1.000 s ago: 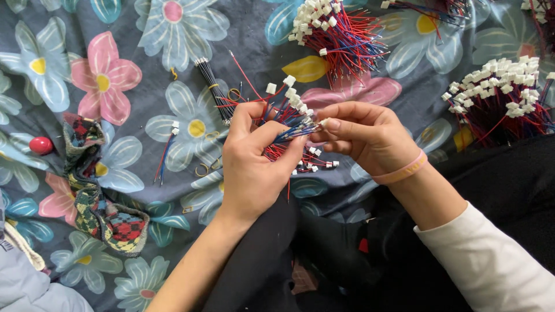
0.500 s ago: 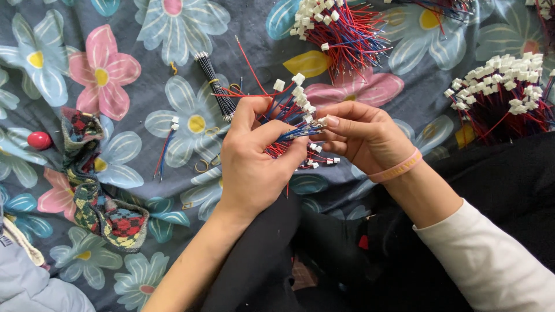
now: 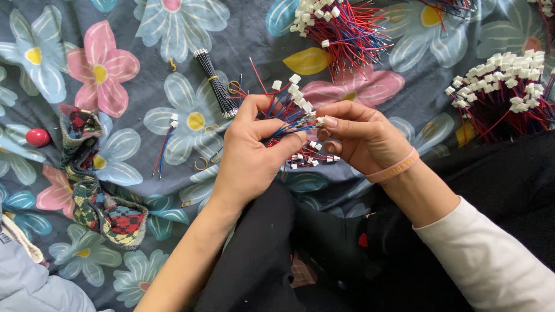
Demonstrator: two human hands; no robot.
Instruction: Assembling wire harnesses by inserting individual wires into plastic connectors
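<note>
Much of the small work is hard to read from here. The left hand [image 3: 254, 153] is curled round a bunch of red and blue wires [image 3: 287, 112] tipped with white connectors, thumb pressed across the strands, so most of the bunch is buried in the fist and only the ends fan out above the knuckles. The right hand [image 3: 358, 136], a pink band [image 3: 396, 167] on its wrist, has its fingertips pressed together on one white connector [image 3: 319, 122] at the edge of that bunch; whether it grips the plug or the wire behind it I cannot tell. Just under both hands a few more connector ends [image 3: 312, 157] lie on the flowered cloth [image 3: 115, 69], partly covered by the fingers.

A bigger heap of the same wires [image 3: 341, 29] lies beyond the hands, and another heap [image 3: 503, 86] to the right runs out of view at the edge. A banded bundle of black wires [image 3: 215, 84] lies near the left hand, with one loose red and blue pair [image 3: 165, 147] further left. A patterned fabric pouch [image 3: 95, 185] sits slumped on the cloth; what it holds is not visible. A small red ball [image 3: 37, 137] rests beside it.
</note>
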